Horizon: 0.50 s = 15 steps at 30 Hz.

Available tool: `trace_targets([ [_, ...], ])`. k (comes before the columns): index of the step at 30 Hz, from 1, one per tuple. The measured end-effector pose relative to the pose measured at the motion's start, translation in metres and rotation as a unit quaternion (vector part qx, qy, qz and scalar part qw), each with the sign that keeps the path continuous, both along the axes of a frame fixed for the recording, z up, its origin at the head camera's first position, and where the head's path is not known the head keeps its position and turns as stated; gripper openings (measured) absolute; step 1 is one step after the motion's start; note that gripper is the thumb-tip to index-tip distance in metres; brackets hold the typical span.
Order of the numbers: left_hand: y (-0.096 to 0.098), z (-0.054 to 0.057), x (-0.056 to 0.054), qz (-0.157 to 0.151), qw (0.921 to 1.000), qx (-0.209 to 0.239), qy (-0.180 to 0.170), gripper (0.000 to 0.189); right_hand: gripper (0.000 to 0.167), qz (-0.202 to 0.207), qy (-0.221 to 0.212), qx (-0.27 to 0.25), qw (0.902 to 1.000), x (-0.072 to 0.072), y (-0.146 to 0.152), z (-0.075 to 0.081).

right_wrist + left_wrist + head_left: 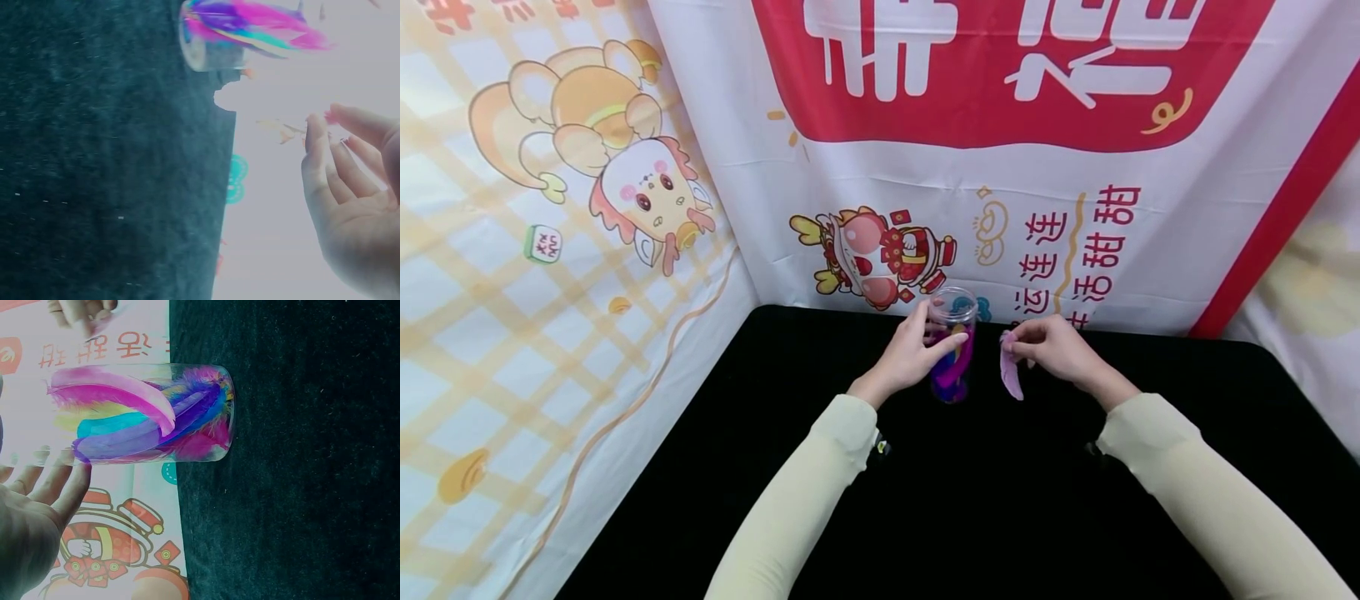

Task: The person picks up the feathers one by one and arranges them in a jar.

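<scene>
A clear plastic jar (pixel 963 309) stands upright near the back of the black table, its top uncovered. Inside it lie several bright feathers (pixel 119 440) in magenta, purple, blue and yellow. My left hand (pixel 912 343) holds the jar from the left, thumb across its front and the other fingers toward the far side. Just right of the jar, my right hand (pixel 1056 346) pinches a pale pink feather (pixel 1011 377) between thumb and fingers, its tip hanging down. In the right wrist view that feather (pixel 228 97) looks nearly white from glare.
The black-covered table (pixel 925 517) spreads out in front of the jar. Close behind it hangs a white printed cloth (pixel 865 175) with red lettering. A checked cartoon cloth (pixel 587 333) borders the left side.
</scene>
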State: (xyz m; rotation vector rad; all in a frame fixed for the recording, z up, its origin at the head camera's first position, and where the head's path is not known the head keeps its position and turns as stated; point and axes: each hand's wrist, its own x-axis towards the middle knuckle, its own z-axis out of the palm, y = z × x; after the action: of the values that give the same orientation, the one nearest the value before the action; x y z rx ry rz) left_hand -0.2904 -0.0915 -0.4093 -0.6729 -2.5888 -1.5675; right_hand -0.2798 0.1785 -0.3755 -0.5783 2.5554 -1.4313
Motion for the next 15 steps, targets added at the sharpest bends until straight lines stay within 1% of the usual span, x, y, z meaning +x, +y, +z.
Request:
trace_targets([
  [1,0.0,0.0,0.0,0.0,1.0,0.0,0.001,0.072,0.019,0.0,0.002,0.001,1.0,0.001,0.0,0.004],
  [6,0.0,0.0,0.001,-0.002,1.0,0.0,0.002,0.072,0.02,-0.014,0.02,-0.006,0.9997,-0.013,0.007,-0.001],
  [11,0.0,0.001,0.002,-0.002,1.0,0.002,-0.002,0.071,0.022,-0.022,0.044,-0.026,0.9985,-0.014,0.006,0.012],
  [15,0.0,0.001,0.003,-0.001,1.0,0.003,-0.003,0.07,0.021,-0.021,0.062,-0.04,0.997,-0.012,0.003,0.023],
])
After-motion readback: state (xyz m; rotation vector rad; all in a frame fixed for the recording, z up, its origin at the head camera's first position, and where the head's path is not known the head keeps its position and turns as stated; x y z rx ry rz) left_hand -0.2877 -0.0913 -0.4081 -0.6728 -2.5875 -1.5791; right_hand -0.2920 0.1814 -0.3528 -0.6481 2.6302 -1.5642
